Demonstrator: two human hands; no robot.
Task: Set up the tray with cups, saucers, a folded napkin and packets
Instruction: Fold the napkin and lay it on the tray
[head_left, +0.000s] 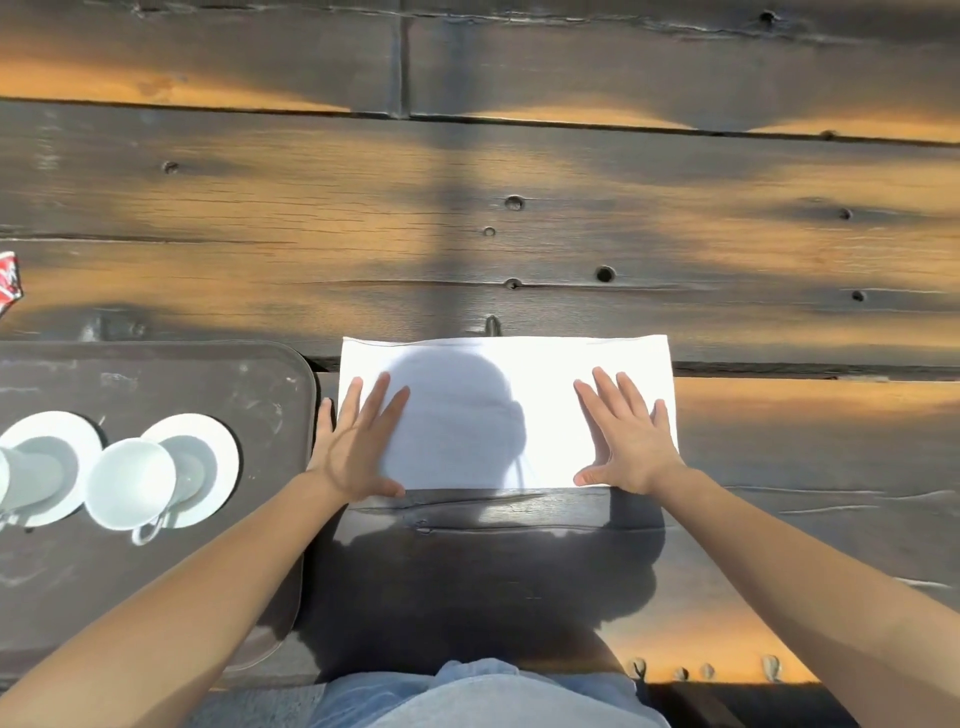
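A white napkin (506, 410) lies flat on the dark wooden table (519, 234), folded into a wide rectangle. My left hand (358, 447) presses its left end with straight, spread fingers. My right hand (628, 441) presses its right end the same way. To the left sits a dark tray (249, 384) with two white saucers. One white cup (130, 483) stands on the right saucer (218, 452). Another cup (31, 473) stands on the left saucer (67, 431), partly cut off by the frame edge.
A red and white packet (9, 280) shows at the far left edge, beyond the tray. The table's near edge runs just in front of my lap. My head's shadow falls across the napkin.
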